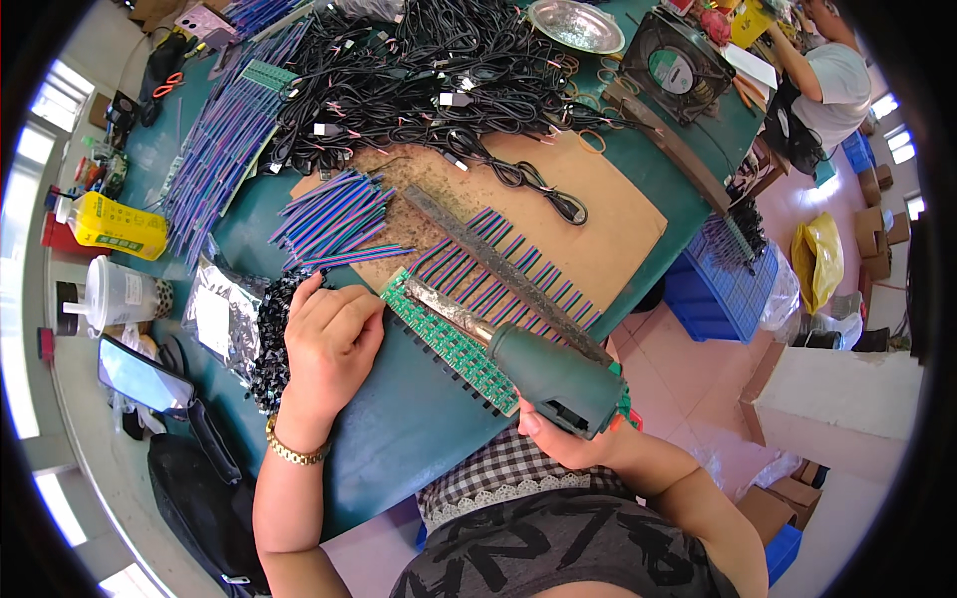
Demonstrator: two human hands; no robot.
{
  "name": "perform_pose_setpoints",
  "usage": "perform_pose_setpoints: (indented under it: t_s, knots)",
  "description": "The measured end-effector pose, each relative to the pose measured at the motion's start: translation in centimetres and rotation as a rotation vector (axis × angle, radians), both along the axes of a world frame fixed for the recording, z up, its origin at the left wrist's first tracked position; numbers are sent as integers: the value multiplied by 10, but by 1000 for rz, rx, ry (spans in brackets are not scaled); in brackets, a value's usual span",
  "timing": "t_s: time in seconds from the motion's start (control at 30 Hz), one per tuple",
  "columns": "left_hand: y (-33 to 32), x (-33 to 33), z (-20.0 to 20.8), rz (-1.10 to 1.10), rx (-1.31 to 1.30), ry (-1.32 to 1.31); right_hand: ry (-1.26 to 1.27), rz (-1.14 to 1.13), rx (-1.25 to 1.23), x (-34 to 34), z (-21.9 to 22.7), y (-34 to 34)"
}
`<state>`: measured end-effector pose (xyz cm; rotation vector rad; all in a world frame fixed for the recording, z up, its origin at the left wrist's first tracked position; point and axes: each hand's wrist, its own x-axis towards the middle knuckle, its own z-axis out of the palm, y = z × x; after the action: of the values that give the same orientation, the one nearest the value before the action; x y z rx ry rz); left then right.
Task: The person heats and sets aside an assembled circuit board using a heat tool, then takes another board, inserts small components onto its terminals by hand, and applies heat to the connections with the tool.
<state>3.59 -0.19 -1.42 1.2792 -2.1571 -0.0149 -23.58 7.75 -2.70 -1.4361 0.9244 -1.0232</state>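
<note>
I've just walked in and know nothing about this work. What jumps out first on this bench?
The right hand grips a big green soldering tool, its metal tip lying along a long green circuit board strip with purple-blue ribbon wires fanned beside it. The left hand rests on the green tabletop by the strip's end. Behind them sprawls a heap of black cables.

Bare arms and a dark top

The left hand has a gold watch band at the wrist. The grey top has black marks, with a checked, lace-edged cloth above it.
</note>
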Motion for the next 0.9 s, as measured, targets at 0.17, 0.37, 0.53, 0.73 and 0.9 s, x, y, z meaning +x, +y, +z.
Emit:
perform_pose_setpoints:
  t_s: [0.17,0.37,0.53,0.73,0.9]
  knots:
    - [1,3,-2,-4,17,16,61,15,-277,1,8,-10]
    - [0,4,-5,-5,31,47,213,41,-403,3,22,-17]
    - [-1,6,-4,-26,35,67,79,17,-220,4,15,-11]
    - [6,7,16,-115,100,-28,133,-50,-140,-9,-7,5]
    - [17,-15,28,-66,109,-109,-121,-82,-161,-36,-3,6]
